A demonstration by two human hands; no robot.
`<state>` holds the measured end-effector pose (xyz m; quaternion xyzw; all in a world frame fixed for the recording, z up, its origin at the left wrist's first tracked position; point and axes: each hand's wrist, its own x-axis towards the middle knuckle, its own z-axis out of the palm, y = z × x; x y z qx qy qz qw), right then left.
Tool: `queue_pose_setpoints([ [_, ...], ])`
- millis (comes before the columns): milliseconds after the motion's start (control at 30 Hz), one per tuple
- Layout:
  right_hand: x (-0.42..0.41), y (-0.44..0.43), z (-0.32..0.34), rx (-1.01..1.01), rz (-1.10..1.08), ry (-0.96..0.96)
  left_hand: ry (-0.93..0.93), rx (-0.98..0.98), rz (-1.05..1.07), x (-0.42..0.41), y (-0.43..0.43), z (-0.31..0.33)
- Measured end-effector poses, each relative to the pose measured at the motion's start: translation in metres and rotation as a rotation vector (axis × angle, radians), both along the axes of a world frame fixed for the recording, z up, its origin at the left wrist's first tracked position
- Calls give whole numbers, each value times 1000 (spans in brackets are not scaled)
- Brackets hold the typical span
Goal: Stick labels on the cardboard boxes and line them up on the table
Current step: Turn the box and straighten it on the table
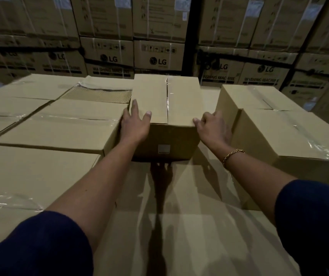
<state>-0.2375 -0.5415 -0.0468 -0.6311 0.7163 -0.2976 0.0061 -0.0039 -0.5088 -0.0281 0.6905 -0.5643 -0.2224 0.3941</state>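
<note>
Since the taped box (179,100) stood in a gap between the left-hand boxes (60,124) and the right-hand box (279,132), the person held it at its two near top corners, where there was room for hands. The left hand (134,126) lay spread against the left corner, fingers straight and apart, thumb resting on the top flap, so it pressed rather than gripped. The right hand (213,128), with a gold bracelet (232,154) on its wrist, had its fingers curled round the right corner and its thumb on the top edge, squeezed into the narrow space beside the right-hand box. A small pale label (163,149) was stuck low on the near face, so the labelling of this box looked done and the step in hand was probably lining it up. The box sat on a cardboard surface (179,226); no bare table top showed. The two-sided hold suited sliding the box and keeping it square with its neighbours. Printed appliance cartons (157,56) were stacked behind.
</note>
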Motion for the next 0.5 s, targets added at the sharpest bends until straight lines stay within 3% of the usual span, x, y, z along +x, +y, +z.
queue_pose_setpoints([
  [167, -15, 16, -2, 202, 243, -266, -257, 112, 1, -4, 21, -9],
  [333, -40, 54, -8, 272, 304, -219, -364, 63, -20, -14, 66, -18],
  [500, -54, 134, 23, 269, 286, -223, -312, -21, 4, -24, 135, 0],
])
